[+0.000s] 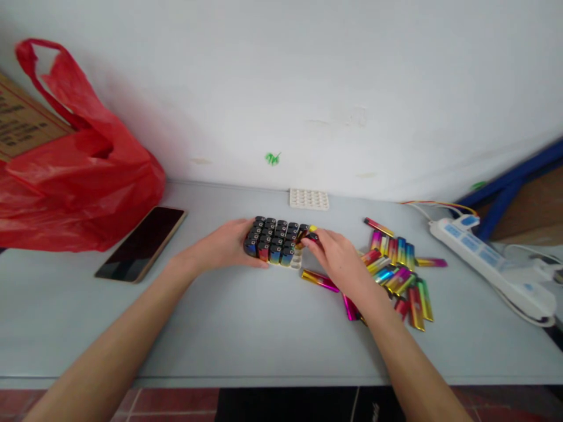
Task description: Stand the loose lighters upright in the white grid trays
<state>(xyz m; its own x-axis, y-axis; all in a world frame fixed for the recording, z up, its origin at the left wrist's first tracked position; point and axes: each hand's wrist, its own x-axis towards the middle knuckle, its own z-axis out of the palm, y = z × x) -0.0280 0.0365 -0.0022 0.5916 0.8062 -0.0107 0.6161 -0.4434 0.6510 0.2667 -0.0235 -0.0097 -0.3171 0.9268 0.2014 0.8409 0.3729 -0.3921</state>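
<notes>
Several rows of upright lighters (275, 241) with black tops and shiny coloured bodies stand in a white tray (295, 262) with round holes. My left hand (232, 241) grips the left side of this block, thumb at the front and fingers behind. At the tray's right end, my right hand (336, 253) pinches a lighter (312, 237), tilted, with its black top showing; its body is mostly hidden by the fingers. Open holes show at the tray's front right. A loose yellow and magenta lighter (320, 280) lies just below the right hand.
Loose lighters (398, 275) are heaped to the right, partly behind my right forearm. Another white holed tray (308, 198) lies by the wall. A phone (141, 243) and a red plastic bag (83, 176) are at left, a white power strip (492, 261) at right.
</notes>
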